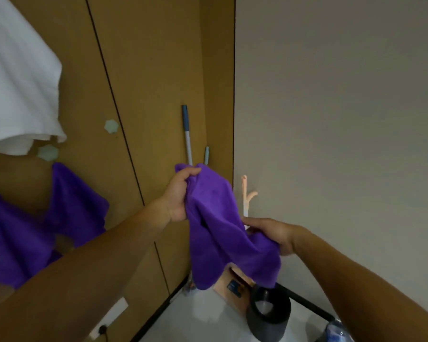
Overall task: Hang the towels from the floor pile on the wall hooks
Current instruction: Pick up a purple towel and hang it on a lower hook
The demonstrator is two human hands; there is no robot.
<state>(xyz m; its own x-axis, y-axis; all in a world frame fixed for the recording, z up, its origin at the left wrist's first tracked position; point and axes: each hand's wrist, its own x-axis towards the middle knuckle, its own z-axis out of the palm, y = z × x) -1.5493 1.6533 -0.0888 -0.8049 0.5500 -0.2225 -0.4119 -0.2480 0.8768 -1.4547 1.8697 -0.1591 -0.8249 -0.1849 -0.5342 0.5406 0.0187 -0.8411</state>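
Both hands, left hand (177, 196) and right hand (273, 234), gripped 1 soft purple microfibre towel (223, 230); next, loop it over the pale plastic wall hook (247, 196).

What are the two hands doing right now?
Left hand: gripping the purple towel near its top edge.
Right hand: gripping the same towel lower down.

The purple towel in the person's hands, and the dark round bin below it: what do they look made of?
The purple towel, gripped by the left hand and the right hand, looks like soft microfibre or fleece: matte, faintly fuzzy, draping in loose folds. The dark round bin looks like smooth plastic, judging by its even matte grey wall and rounded rim, though painted metal cannot be ruled out.
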